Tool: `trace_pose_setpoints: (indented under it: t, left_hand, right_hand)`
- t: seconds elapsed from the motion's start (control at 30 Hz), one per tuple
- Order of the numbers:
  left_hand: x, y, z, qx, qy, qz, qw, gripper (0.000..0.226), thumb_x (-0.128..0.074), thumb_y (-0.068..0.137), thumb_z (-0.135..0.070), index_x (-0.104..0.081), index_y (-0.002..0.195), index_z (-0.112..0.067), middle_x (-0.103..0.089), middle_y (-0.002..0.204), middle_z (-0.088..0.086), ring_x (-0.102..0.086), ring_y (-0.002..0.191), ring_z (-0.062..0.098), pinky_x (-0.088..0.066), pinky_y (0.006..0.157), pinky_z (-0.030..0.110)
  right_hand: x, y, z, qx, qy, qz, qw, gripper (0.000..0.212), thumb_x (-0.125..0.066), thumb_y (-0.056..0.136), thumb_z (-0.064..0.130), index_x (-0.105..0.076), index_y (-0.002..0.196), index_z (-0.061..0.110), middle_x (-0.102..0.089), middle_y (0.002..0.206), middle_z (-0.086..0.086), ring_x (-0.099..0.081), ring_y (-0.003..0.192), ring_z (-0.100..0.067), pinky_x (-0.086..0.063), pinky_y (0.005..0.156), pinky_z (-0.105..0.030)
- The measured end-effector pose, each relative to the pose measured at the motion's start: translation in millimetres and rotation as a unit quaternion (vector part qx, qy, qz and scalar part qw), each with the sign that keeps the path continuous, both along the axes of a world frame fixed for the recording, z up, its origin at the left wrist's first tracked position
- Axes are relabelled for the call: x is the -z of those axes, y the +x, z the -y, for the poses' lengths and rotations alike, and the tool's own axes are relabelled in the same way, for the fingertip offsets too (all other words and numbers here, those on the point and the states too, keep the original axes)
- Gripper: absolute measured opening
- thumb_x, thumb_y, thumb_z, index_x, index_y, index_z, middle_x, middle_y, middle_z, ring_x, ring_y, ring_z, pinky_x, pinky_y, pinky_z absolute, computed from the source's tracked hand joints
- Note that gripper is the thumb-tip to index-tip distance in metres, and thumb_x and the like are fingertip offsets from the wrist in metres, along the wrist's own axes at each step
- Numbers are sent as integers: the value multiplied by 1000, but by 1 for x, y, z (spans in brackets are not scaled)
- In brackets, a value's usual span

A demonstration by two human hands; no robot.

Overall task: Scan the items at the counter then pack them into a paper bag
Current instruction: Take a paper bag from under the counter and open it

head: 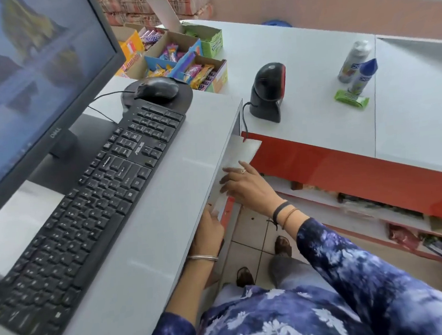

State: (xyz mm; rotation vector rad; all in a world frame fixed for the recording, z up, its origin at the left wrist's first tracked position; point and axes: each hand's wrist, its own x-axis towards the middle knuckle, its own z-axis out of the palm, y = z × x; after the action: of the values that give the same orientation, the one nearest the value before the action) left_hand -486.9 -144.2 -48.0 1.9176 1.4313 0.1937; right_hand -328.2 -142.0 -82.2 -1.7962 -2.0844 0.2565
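Presently, a white paper bag (pixel 242 152) is being drawn out beside the near desk (pixel 164 197). Both grips are closed on it: right hand (pixel 244 185) flat, left hand (pixel 208 228) below. The items (pixel 354 77) stand unscanned, far right of the scanner (pixel 268 90). Opening the bag is judged next.

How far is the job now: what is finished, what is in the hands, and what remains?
Nothing looks scanned or packed yet. Both hands, the left hand and the right hand, hold a flat white paper bag beside the desk edge, below the counter. Left to do: the two spray cans and the green packet stand on the counter, apart from the scanner, awaiting scanning and packing.
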Motion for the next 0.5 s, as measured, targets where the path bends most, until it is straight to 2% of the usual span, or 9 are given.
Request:
trace_pose_setpoints:
  t: [0.07,0.13,0.2,0.23,0.27,0.3,0.37,0.47,0.5]
  left_hand:
    - [3,1,-2,4,55,-3,998,31,-49,87,-9,-45,117,-5,-58,116,20,-57,110,36,-49,93,42]
    - [-4,12,1,66,87,-2,994,45,-60,77,-15,-41,118,-11,-55,117,12,-57,108,28,-50,87,36]
    - [-16,35,6,121,130,-41,983,58,-67,76,-32,-39,125,-15,-55,123,7,-55,113,24,-48,89,34]
    - [-22,49,8,140,149,-66,977,54,-65,79,-36,-42,124,-16,-58,120,7,-58,110,24,-49,87,35]
    - [-31,64,8,152,158,-80,972,42,-61,84,-35,-46,119,-16,-63,114,7,-61,103,25,-50,81,34]
    - [-38,79,4,159,164,-83,970,30,-56,88,-32,-50,113,-17,-66,106,8,-63,96,27,-50,75,34]
    - [-49,108,-7,176,151,-29,972,20,-50,90,-31,-57,103,-17,-68,95,9,-64,87,28,-46,67,33]
    - [-75,157,-34,195,68,99,973,19,-59,84,-30,-63,91,-12,-65,80,2,-60,76,22,-42,62,21]
    - [-84,177,-45,182,33,146,972,16,-64,82,-26,-63,84,-10,-62,74,2,-57,71,21,-41,61,20]
  right_hand:
    - [-10,15,4,20,11,4,1000,16,-58,85,25,-71,85,16,-73,98,2,-51,126,-20,-12,115,-46]
    - [-25,31,12,25,-19,-12,999,14,-63,83,28,-69,79,16,-74,92,2,-57,118,-16,-7,117,-40]
    - [-42,46,21,34,-58,-33,997,15,-66,80,32,-67,75,18,-74,85,1,-66,96,-14,-20,118,-39]
    - [-52,53,25,43,-82,-50,994,16,-66,79,35,-67,73,19,-73,79,1,-66,82,-15,-37,109,-42]
    - [-62,62,29,58,-111,-81,989,19,-66,77,38,-66,71,20,-72,73,1,-65,72,-15,-50,91,-43]
    - [-73,72,32,71,-140,-126,980,22,-66,75,39,-66,69,19,-70,68,0,-63,65,-14,-54,72,-42]
    - [-94,101,36,92,-180,-231,952,23,-70,76,37,-67,72,15,-67,66,-2,-56,58,-11,-47,59,-34]
    - [-120,169,41,124,-220,-367,895,51,-65,73,49,-59,82,-1,-57,76,-22,-50,69,-24,-37,68,-37]
    - [-128,195,43,136,-227,-404,875,65,-66,67,57,-56,84,-5,-54,78,-20,-50,72,-25,-37,69,-37]
